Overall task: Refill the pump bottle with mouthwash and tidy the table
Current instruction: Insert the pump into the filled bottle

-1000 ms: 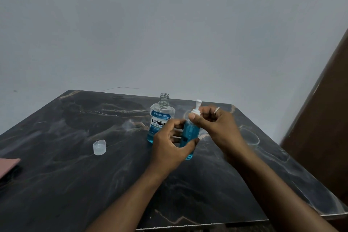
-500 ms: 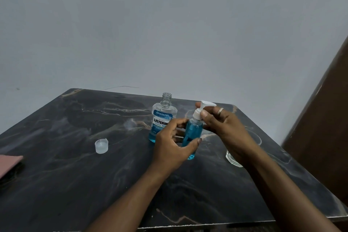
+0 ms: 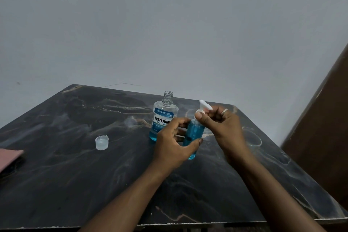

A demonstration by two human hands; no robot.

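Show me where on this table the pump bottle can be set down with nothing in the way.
Bare table: the wide near-left stretch between the cap, the pink thing and the front edge; also the far-left corner behind the cap. Crowded: the middle, where both hands hold the pump bottle beside the open Listerine bottle, and the glass at right.

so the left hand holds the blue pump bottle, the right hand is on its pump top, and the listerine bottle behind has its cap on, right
Not quite: the head view shows the Listerine bottle uncapped, its threaded neck bare. A cap lies apart on the table. The left hand does hold the pump bottle, the right hand at the pump.
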